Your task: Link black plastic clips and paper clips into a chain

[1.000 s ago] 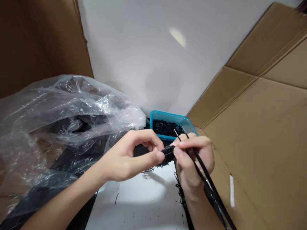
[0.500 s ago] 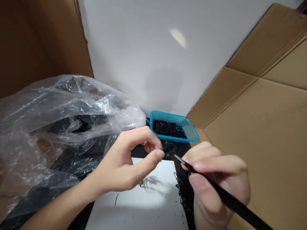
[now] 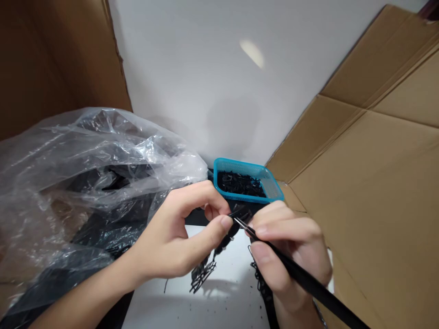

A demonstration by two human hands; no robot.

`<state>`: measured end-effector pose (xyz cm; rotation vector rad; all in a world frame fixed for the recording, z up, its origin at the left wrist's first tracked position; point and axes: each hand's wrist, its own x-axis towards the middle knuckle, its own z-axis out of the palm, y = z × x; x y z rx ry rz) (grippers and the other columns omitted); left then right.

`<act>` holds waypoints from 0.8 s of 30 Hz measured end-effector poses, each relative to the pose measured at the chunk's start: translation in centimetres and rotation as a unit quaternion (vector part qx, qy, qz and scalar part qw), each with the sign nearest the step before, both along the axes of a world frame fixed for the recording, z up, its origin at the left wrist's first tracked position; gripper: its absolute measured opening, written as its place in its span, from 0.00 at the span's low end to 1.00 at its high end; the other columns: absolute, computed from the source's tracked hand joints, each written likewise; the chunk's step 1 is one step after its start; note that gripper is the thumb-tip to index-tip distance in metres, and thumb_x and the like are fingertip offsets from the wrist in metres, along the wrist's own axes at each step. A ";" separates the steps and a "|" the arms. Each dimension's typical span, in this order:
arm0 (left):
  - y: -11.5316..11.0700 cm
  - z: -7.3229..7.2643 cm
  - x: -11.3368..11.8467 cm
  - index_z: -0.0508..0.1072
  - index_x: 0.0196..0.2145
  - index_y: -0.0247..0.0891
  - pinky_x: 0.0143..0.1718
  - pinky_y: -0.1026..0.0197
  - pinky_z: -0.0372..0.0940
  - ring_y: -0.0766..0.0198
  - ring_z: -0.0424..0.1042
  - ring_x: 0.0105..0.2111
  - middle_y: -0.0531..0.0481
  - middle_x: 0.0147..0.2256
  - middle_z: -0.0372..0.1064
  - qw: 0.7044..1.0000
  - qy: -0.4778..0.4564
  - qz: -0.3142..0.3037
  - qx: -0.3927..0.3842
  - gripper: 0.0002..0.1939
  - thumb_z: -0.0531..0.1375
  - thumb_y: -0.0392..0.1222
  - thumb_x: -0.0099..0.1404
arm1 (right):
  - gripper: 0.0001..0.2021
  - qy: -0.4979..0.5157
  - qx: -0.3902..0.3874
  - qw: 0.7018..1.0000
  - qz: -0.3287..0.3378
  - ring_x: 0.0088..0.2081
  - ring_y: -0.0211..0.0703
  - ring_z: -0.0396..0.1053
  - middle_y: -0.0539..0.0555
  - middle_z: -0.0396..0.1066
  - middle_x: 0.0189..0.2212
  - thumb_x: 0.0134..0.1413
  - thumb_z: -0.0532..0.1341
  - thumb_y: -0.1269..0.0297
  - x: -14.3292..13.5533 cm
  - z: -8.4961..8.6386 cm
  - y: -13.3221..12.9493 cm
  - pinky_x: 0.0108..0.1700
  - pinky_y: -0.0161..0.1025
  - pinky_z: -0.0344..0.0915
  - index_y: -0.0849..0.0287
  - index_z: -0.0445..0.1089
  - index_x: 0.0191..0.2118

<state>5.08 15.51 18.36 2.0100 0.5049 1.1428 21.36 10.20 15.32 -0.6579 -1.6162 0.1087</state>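
Note:
My left hand (image 3: 187, 230) pinches a dark, glossy black piece (image 3: 243, 213) between thumb and forefinger. From beneath these fingers a black strip (image 3: 222, 244) with thin, looped ends (image 3: 203, 276) hangs over the white sheet. In my right hand (image 3: 288, 246) is a pair of black tweezers (image 3: 298, 272), gripped like a pen. Their silver tips are at the black piece, close beside my left thumb. Whether the tips are closed on it, I cannot tell.
A blue plastic basket (image 3: 248, 198) holding many small black pieces (image 3: 238, 183) stands behind my hands. Crumpled clear plastic (image 3: 137, 146) spreads at left. The white sheet (image 3: 226, 306) has dark specks; black looped parts (image 3: 262, 278) lie along its right edge. Cardboard (image 3: 387, 183) rises at right.
My right hand has moved left, bringing the tweezers' tips from apart to against the black piece. The hanging strip and its looped ends now show below my left fingers.

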 end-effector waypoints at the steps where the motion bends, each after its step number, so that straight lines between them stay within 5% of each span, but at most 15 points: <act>1: 0.0 0.0 0.0 0.67 0.26 0.38 0.27 0.65 0.59 0.69 0.62 0.25 0.55 0.24 0.62 1.000 -0.003 -0.004 -0.001 0.07 0.58 0.32 0.62 | 0.15 0.006 0.000 1.000 0.001 0.29 0.40 0.66 0.50 0.66 0.28 0.46 0.58 0.81 -0.1 0.0 0.0 0.28 0.42 0.64 0.59 0.66 0.41; 18: -0.1 -0.9 0.5 0.67 0.25 0.35 0.28 0.65 0.60 0.68 0.61 0.25 0.53 0.24 0.62 0.992 -0.031 -0.079 -0.094 0.08 0.59 0.35 0.62 | 0.08 0.156 0.003 0.983 0.095 0.26 0.38 0.63 0.48 0.64 0.25 0.54 0.55 0.76 -1.3 -1.4 0.8 0.26 0.38 0.61 0.58 0.64 0.39; 24: 0.0 -0.7 0.5 0.66 0.24 0.36 0.26 0.65 0.58 0.70 0.59 0.23 0.55 0.21 0.60 0.992 -0.049 -0.041 -0.106 0.08 0.59 0.35 0.60 | 0.10 0.127 0.067 0.989 0.043 0.26 0.38 0.64 0.50 0.65 0.26 0.53 0.55 0.79 -0.9 -0.7 0.7 0.26 0.39 0.60 0.62 0.66 0.40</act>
